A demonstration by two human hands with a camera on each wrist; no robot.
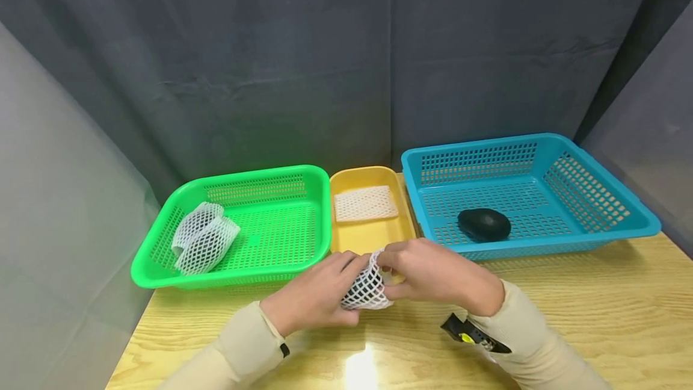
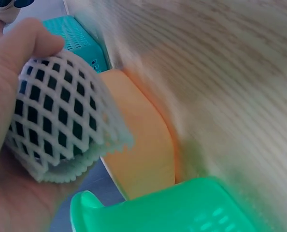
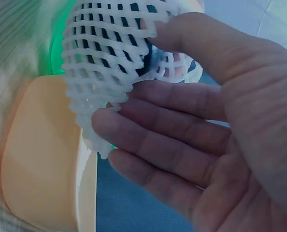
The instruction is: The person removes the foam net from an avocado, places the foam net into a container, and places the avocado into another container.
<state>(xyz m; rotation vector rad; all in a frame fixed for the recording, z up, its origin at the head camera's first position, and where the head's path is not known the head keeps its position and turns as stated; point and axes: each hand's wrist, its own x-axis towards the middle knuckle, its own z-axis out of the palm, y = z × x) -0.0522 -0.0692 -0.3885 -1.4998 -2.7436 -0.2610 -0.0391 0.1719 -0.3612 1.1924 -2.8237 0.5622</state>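
My left hand (image 1: 311,297) grips a white foam net sleeve (image 1: 367,286) with a dark, rounded avocado inside, over the front of the yellow tray. In the left wrist view the net (image 2: 59,104) stretches round the dark fruit, and its scalloped end extends past it. Opposite, my right hand (image 1: 433,272) holds the sleeve's other end, thumb and fingers at its open edge. The right wrist view shows the thumb (image 3: 182,34) against the netting beside the dark fruit. Another dark avocado (image 1: 484,224) lies in the blue basket (image 1: 541,239).
At the left, a green basket (image 1: 287,230) holds two net-wrapped dark pieces (image 1: 207,247). Between the baskets stands the yellow tray (image 1: 363,236), with flat white foam nets (image 1: 365,203) in it. A dark curtain (image 1: 303,77) hangs behind the wooden table (image 1: 574,300).
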